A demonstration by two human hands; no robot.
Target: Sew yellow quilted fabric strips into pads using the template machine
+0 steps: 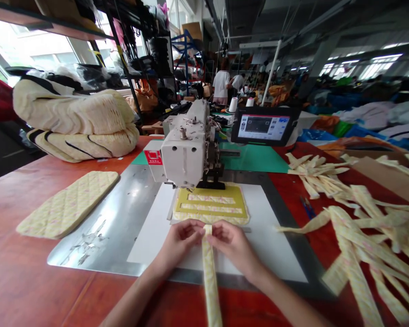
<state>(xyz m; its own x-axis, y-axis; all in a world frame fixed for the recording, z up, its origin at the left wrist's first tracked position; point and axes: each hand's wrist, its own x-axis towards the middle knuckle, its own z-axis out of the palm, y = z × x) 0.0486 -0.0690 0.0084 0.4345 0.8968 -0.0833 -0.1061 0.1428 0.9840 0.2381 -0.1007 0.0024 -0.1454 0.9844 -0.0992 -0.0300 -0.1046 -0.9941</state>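
A pale yellow fabric strap (210, 272) hangs toward me, its top end pinched between both hands. My left hand (184, 238) grips that end from the left, thumb and fingers pressed together. From the other side my right hand (229, 238) pinches the same end. Just beyond my fingers, a yellow slotted template (211, 200) lies over a quilted fabric piece (244, 217) under the sewing machine head (184, 159). Patterned fabric shows through its two slots. White sheet (150, 245) covers the metal plate beneath.
Quilted pads (68, 204) lie stacked at left, with a tall bundle of cream fabric pieces (78, 118) behind. Loose straps (357, 245) are heaped at right beside blue-handled snips (307, 208). A control screen (264, 127) stands behind the machine; people work farther back.
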